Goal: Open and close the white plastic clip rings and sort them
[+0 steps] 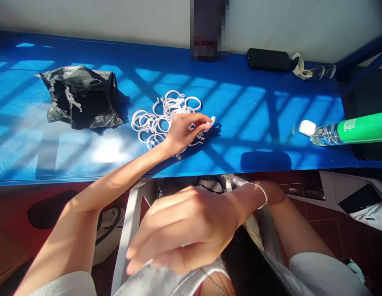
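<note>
A heap of white plastic rings lies in the middle of the blue shelf. My left hand reaches over the heap, its fingers pinched on one white ring at the heap's right edge. My right hand hovers low in front of me, below the shelf edge, over a white bag. Its fingers are stretched out and slightly blurred, with nothing visible in them. A thin bracelet sits on that wrist.
A crumpled black plastic bag lies left of the rings. A water bottle with a green label lies on its side at the right. A black case and a watch sit at the back right. Shoes and a red floor show below.
</note>
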`<action>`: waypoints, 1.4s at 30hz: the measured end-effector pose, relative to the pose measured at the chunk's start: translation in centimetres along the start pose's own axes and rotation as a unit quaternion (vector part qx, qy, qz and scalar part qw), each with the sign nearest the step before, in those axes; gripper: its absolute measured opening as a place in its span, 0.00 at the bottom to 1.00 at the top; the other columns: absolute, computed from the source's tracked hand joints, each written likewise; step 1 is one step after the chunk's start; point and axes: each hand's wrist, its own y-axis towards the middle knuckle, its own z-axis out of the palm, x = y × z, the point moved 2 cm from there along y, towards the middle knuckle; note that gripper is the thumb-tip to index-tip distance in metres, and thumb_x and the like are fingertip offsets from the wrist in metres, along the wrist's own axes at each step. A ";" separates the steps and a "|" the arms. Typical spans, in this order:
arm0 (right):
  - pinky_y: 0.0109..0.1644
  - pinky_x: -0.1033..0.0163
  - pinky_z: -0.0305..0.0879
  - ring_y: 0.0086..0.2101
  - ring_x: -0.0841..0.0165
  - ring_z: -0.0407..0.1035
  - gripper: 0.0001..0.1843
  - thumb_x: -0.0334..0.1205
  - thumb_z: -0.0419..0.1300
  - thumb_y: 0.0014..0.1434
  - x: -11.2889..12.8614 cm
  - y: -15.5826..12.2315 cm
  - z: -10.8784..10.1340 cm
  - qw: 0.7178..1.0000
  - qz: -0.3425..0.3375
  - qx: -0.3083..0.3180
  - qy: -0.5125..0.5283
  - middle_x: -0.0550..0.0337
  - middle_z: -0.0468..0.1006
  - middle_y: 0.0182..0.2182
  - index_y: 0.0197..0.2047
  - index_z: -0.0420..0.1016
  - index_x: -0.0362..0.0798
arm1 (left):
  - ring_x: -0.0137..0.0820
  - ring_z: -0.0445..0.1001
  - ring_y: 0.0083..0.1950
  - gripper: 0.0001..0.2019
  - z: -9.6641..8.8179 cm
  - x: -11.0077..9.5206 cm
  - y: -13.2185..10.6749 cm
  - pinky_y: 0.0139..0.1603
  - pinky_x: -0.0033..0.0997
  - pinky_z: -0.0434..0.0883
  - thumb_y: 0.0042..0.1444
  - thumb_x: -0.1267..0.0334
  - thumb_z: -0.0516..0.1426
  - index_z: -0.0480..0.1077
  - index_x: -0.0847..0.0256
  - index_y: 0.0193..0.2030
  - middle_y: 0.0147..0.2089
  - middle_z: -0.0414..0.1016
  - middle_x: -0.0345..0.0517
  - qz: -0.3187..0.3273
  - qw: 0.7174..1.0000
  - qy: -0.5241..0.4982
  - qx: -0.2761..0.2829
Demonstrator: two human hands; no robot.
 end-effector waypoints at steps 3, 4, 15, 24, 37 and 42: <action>0.50 0.68 0.74 0.43 0.70 0.76 0.15 0.33 0.51 0.71 0.1 2.0 -0.5 0.972 -0.211 0.100 -0.022 0.61 0.82 0.38 0.40 0.80 0.48 | 0.29 0.78 0.33 0.13 -0.2 -0.1 0.2 0.35 0.26 0.74 0.63 0.55 0.58 0.78 0.63 0.35 0.34 0.82 0.45 -0.001 1.000 -0.021 -0.007; 0.52 0.65 0.73 0.43 0.69 0.76 0.14 0.29 0.52 0.69 -0.6 2.6 -1.3 0.963 -0.248 0.093 -0.058 0.59 0.83 0.39 0.41 0.79 0.46 | 0.29 0.78 0.32 0.13 -0.2 -0.2 0.2 0.35 0.27 0.74 0.63 0.56 0.58 0.77 0.63 0.35 0.33 0.82 0.45 0.005 1.000 -0.025 -0.006; 0.46 0.53 0.73 0.45 0.58 0.73 0.22 0.53 0.65 0.61 -10.3 6.4 -7.1 0.984 -0.045 0.102 -0.137 0.54 0.77 0.45 0.52 0.71 0.50 | 0.25 0.76 0.31 0.12 -0.2 0.6 0.2 0.32 0.23 0.68 0.63 0.56 0.59 0.74 0.63 0.33 0.31 0.80 0.40 0.009 0.997 0.074 0.024; 0.41 0.57 0.71 0.39 0.60 0.72 0.19 0.57 0.62 0.63 -11.6 6.7 -6.3 0.985 -0.078 0.098 -0.121 0.54 0.78 0.39 0.41 0.74 0.48 | 0.26 0.77 0.31 0.10 -0.2 0.4 -0.3 0.31 0.23 0.70 0.65 0.64 0.55 0.75 0.63 0.36 0.32 0.80 0.42 0.038 0.995 0.089 0.027; 0.37 0.60 0.68 0.36 0.63 0.70 0.20 0.58 0.61 0.64 -11.9 6.0 -6.5 0.989 -0.060 0.083 -0.104 0.55 0.79 0.36 0.36 0.75 0.49 | 0.26 0.78 0.34 0.11 0.2 -0.1 -0.2 0.35 0.23 0.71 0.68 0.57 0.55 0.75 0.61 0.43 0.36 0.81 0.41 0.058 0.994 0.064 0.063; 0.47 0.57 0.68 0.39 0.62 0.73 0.18 0.54 0.59 0.67 -12.1 6.0 -6.6 0.989 -0.087 0.074 -0.097 0.57 0.81 0.36 0.35 0.78 0.49 | 0.25 0.77 0.33 0.09 -1.6 -1.0 0.7 0.33 0.25 0.71 0.69 0.63 0.54 0.75 0.62 0.44 0.36 0.81 0.42 0.102 0.989 0.101 0.031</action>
